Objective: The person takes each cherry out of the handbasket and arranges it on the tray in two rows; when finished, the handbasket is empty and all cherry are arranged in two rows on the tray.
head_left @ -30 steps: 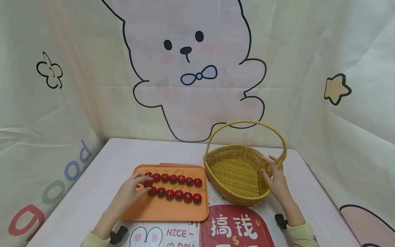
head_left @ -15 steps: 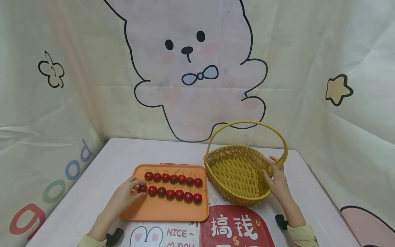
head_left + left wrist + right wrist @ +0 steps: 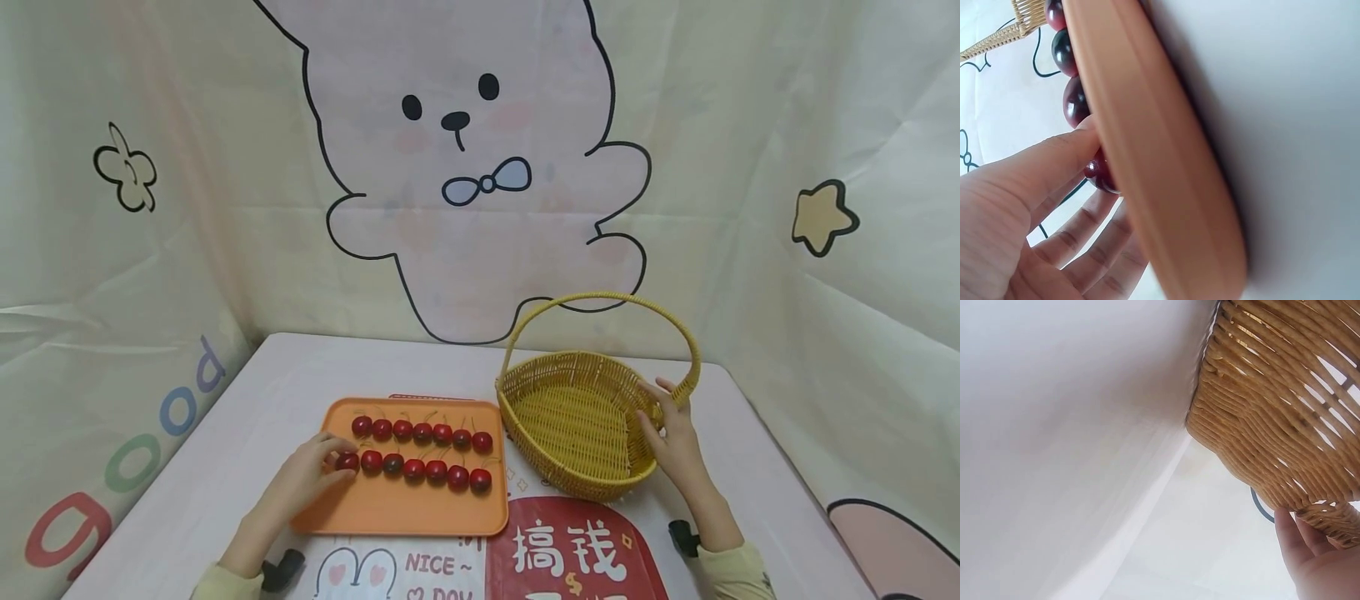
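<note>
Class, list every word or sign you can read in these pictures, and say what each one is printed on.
"good", in coloured letters, runs up the backdrop cloth at the left.
"NICE ~" is on the white table mat; the line under it is cut off by the picture's edge.
"搞钱" in white, with a "$" below, is on the red mat panel; the characters beneath are cut off.
The tray and basket carry no text.

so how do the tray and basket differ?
The tray is flat, orange and smooth, and holds two rows of cherries; the basket is deep, yellow and woven, with an arched handle, and empty. The left hand is at the tray, the right hand grips the basket's rim. Both sit on the table.
</note>
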`<state>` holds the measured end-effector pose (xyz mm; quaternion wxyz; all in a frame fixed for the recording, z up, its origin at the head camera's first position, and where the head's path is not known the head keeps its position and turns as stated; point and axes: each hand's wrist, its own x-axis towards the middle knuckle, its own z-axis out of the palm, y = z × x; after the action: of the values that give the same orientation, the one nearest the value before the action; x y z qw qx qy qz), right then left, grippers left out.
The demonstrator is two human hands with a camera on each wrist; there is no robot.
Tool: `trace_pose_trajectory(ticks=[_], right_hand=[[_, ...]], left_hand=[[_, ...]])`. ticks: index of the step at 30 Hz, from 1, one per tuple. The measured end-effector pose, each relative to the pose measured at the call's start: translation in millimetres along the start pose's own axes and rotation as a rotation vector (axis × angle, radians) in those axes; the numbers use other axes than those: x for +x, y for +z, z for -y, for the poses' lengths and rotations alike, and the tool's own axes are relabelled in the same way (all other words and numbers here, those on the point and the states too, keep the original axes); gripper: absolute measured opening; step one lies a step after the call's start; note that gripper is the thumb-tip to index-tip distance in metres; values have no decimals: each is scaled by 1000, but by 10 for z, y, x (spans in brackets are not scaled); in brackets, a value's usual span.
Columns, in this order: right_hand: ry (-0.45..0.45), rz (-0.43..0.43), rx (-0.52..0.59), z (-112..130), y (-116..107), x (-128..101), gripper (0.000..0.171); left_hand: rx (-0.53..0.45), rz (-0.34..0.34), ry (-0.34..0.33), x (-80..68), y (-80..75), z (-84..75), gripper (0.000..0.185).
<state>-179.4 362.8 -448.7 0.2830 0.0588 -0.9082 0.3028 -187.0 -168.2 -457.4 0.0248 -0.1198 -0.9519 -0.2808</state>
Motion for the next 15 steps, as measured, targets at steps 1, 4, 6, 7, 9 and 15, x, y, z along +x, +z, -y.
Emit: trace_pose_trajectory(ticks=[1, 4, 6, 7, 9, 15], right_hand=[[-2, 0, -2, 2, 2, 1, 48], [-4, 2, -8, 8, 5, 6, 48], [-4, 5, -13, 10, 5, 7, 48], [-3, 7, -14, 12, 4, 6, 48], [-2, 14, -18, 12, 0, 2, 48], [-16, 43, -41, -5, -38, -4, 50]], left_hand=[[0, 2, 1, 2, -2, -3, 28], [-6, 3, -4, 10, -3, -10, 30], [-18, 4, -9, 12, -4, -16, 30], [-23, 4, -13, 12, -2, -15, 30], [-35, 6, -15, 14, 4, -7, 30], [-45, 1, 13, 15, 12, 27, 32]])
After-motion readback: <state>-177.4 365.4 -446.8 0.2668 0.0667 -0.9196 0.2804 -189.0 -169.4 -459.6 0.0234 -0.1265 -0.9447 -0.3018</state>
